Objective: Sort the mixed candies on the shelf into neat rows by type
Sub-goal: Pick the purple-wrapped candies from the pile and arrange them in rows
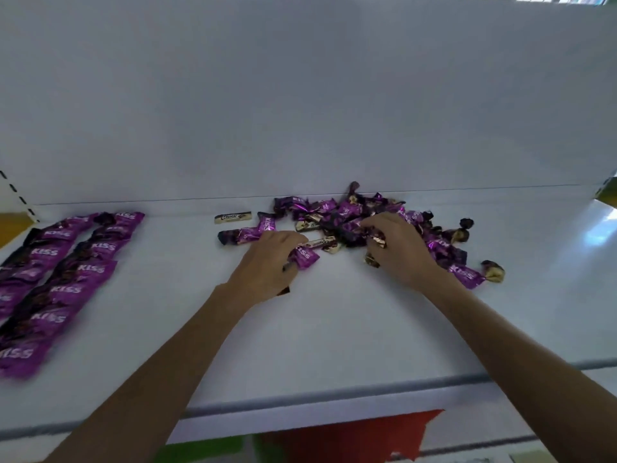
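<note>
Hands in the candy pile (347,212).
Left fingers (283,238) pinched a purple candy (305,257); right fingers (377,225) gripped a gold candy (379,242).

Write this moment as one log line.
stage: sorting underway | left hand: grips purple KISS candy | right hand: pinches gold-wrapped candy in mixed pile | KISS rows: laid out left on shelf

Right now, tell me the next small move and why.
Probably carry the purple KISS candy gripped by the left hand over to the KISS rows on the left; its wrapper matches theirs.
</note>
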`<state>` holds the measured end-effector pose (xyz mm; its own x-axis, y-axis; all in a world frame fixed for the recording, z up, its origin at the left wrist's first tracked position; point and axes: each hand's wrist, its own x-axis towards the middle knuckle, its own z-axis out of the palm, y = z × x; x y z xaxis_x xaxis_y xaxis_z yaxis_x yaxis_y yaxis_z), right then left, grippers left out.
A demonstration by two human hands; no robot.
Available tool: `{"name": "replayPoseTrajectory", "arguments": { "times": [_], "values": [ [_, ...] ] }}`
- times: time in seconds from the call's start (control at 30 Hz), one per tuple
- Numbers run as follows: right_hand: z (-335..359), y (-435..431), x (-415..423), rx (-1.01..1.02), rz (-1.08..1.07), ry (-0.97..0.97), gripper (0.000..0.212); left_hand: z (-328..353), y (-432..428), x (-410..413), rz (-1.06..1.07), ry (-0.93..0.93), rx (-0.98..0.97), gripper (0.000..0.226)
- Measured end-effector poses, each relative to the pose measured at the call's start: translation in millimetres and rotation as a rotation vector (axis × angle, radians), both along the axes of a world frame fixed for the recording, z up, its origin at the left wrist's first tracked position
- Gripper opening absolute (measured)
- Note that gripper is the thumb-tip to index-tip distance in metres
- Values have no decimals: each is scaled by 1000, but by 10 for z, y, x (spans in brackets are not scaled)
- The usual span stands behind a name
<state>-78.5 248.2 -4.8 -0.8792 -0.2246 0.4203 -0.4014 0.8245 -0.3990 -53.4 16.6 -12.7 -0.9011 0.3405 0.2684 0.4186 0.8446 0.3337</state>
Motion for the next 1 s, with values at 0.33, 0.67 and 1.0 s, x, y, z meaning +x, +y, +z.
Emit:
{"name": "replayPoseTrajectory", "arguments": {
  "times": [0.33,0.67,1.0],
  "values": [
    [-6,-22,-431,314,30,-16,57,36,61,-164,120,-67,17,46],
    [62,-406,-435,46,187,120,35,168,-159,-6,175,26,239,37],
    [193,-1426,-394,-70,389,10,63,372,-1022,118,284,36,151,36]
  ]
}}
